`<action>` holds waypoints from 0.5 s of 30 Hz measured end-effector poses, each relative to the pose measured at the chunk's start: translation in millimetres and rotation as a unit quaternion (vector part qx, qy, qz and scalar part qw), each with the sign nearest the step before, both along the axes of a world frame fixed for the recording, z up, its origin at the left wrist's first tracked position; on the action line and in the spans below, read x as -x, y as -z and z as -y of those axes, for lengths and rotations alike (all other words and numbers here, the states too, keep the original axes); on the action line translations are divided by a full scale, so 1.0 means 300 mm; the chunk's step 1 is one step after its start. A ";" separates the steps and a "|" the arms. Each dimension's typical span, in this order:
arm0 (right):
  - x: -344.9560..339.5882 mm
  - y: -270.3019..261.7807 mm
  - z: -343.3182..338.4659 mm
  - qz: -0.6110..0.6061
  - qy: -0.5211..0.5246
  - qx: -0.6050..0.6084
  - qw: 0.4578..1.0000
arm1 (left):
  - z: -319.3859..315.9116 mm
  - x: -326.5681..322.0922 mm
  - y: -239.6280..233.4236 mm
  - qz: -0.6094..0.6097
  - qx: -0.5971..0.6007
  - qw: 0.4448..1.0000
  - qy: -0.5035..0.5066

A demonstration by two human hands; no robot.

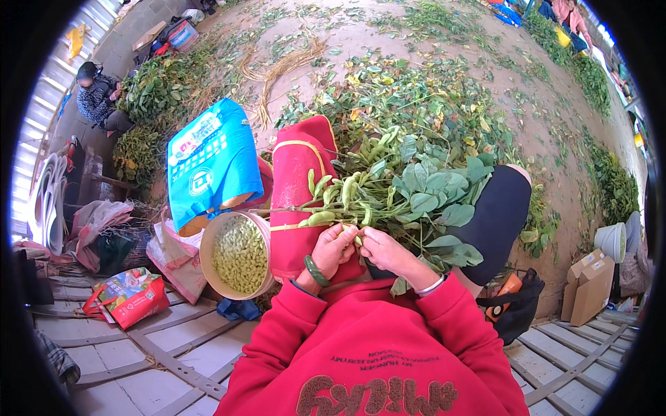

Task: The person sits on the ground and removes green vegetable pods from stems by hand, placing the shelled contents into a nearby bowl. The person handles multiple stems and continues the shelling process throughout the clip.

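Observation:
My left hand (333,251), with a green bangle on its wrist, pinches a green bean pod (358,241) between thumb and fingers. At the pod's other side, the curled fingers of my right hand (382,251) close on it; they hide much of it. Just beyond both hands, a cut bean plant (426,195) lies across my lap, its leaves towards the right. Several plump pods (347,193) hang on its stems near my left hand. To the left of my knee, a tilted plastic bucket (207,255) holds many shelled green beans (239,262).
A blue bag (213,156) stands beyond the bucket, and a red shopping bag (136,296) sits left. Leaf litter (406,99) covers the ground ahead. A black bag (517,307) and cardboard box (588,288) are at right. Another person (98,99) sits far left by piled plants.

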State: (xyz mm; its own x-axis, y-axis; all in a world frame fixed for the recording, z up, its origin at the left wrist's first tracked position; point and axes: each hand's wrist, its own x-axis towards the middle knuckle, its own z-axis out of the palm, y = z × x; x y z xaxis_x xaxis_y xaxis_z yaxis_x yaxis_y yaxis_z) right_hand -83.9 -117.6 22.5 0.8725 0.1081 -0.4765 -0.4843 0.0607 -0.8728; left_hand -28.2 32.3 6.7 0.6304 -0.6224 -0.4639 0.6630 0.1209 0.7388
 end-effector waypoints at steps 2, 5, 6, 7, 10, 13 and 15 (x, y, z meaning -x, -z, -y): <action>0.003 0.025 -0.005 0.066 -0.007 0.054 0.996 | 0.003 0.008 0.000 0.001 0.003 1.000 -0.005; 0.009 0.061 -0.007 0.112 0.009 0.078 0.991 | 0.006 0.023 0.008 -0.002 0.026 1.000 -0.017; 0.008 0.025 -0.001 0.072 0.021 0.030 0.997 | 0.004 0.029 0.005 -0.007 0.040 0.999 -0.024; 0.004 0.005 0.004 0.032 0.034 -0.018 0.999 | 0.003 0.030 0.003 -0.013 0.055 0.998 -0.032; -0.005 0.016 0.027 -0.059 0.050 -0.115 0.990 | 0.002 0.024 0.000 -0.041 0.064 0.996 -0.039; 0.011 0.036 0.002 0.148 0.042 0.159 0.975 | 0.004 0.022 -0.004 -0.069 0.093 0.992 -0.042; 0.007 -0.018 -0.032 0.197 0.003 0.323 0.926 | -0.002 0.022 0.006 -0.099 0.109 0.987 -0.067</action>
State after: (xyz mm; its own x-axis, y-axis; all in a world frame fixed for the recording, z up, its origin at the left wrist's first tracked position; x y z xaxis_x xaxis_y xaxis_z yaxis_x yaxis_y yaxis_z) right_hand -85.9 -107.9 27.8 0.9921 -0.0931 -0.0845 -0.1214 -0.5342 -0.8366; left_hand -34.9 32.8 4.9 0.6240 -0.6386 -0.4505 0.7594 0.3593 0.5425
